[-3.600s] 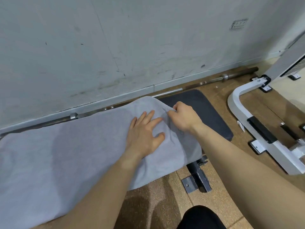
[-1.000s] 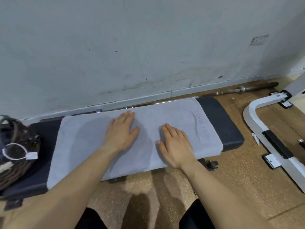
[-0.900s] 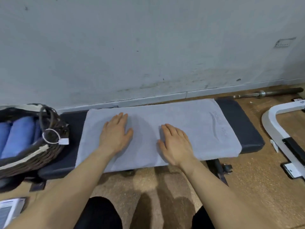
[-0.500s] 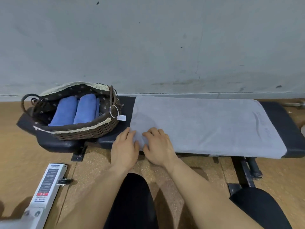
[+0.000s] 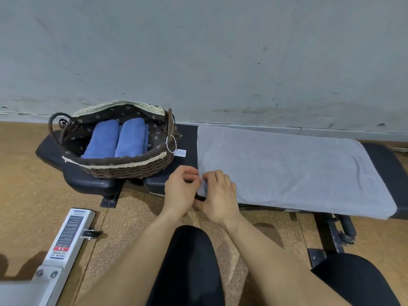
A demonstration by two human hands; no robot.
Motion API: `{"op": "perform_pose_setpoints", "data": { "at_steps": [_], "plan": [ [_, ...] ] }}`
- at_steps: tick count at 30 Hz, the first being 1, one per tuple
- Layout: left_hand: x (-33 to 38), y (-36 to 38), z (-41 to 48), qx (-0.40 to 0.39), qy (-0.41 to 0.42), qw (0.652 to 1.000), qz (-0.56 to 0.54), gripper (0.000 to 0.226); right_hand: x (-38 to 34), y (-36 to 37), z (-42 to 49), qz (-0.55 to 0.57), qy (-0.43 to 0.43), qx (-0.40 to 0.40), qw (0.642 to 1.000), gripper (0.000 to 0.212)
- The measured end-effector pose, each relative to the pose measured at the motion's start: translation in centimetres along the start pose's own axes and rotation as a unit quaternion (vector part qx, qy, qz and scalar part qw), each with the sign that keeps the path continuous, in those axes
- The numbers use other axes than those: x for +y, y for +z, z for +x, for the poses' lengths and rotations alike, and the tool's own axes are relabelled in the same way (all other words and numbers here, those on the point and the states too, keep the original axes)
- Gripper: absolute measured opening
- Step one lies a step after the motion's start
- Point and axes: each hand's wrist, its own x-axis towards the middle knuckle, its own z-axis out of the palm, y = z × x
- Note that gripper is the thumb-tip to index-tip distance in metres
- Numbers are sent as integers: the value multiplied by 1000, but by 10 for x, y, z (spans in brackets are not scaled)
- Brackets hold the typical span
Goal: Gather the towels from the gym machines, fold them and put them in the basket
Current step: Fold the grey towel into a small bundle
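Both hands are working close together, forearms reaching forward.
The left hand (image 5: pixel 180 192) and right hand (image 5: pixel 219 196) are curling their fingers, pinching the near corner of the towel (image 5: pixel 287 168) between them.

Grey towel (image 5: pixel 287 168) lies flat along the worktop (image 5: pixel 384 160), near left corner pinched by my left hand (image 5: pixel 181 191) and right hand (image 5: pixel 219 195). Wicker basket (image 5: pixel 123 170) sits just left of it, two rolled blue towels (image 5: pixel 130 138) side by side inside.
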Motion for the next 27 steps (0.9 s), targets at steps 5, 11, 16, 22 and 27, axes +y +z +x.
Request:
{"op": "perform_pose_setpoints", "data": {
  "at_steps": [5,11,16,22,27],
  "plan": [
    [14,2,7,-43,-25,999,-13,12,11,-8,4,67,11,24,997,10],
    [32,47,42,-64,-27,992,106,40,34,-42,-1,124,35,-12,992,19],
    [46,75,84,-41,-93,994,47,53,57,-60,-3,112,27,-17,993,29],
    [70,91,131,-34,-180,982,-52,66,80,-75,-2,103,7,-7,995,29],
    [99,110,140,-70,-150,984,-60,24,105,-93,-4,118,24,24,992,29]
  ]
}}
